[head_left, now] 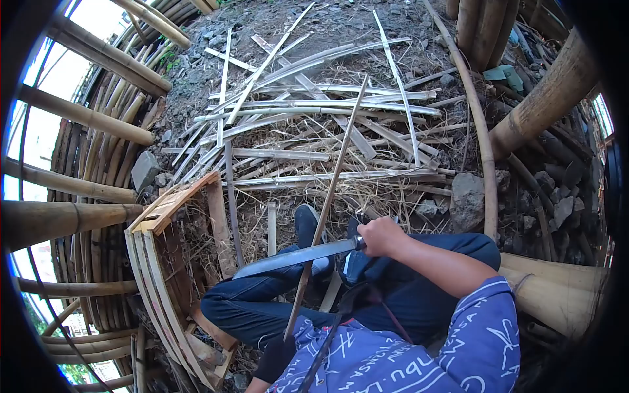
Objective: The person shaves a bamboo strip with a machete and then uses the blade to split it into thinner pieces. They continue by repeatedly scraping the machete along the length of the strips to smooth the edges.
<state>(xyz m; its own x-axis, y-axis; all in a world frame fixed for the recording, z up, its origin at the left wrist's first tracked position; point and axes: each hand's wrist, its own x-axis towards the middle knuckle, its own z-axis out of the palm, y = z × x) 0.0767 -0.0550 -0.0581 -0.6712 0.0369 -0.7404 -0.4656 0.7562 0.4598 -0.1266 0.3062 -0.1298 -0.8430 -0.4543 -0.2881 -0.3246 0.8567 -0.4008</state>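
Black covering (278,359) at the near end of a slender bamboo strip (337,170), probably over the left hand, nearer of the two; grip there too hidden to tell. Just right of the strip, right hand (382,237) with fingers wrapped tight round the handle of a long knife (282,261), blade pointing left across the strip's near-left to far-right axis. Beneath, crossed legs (242,304); farther, straw-strewn ground (288,196), split slats (275,154), bamboo poles (85,118) either side.

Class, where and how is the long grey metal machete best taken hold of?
Probably by its dark handle, coming from the right, where the person's right hand grips it: the long bare blade extends leftward, leaving the handle the safer hold.
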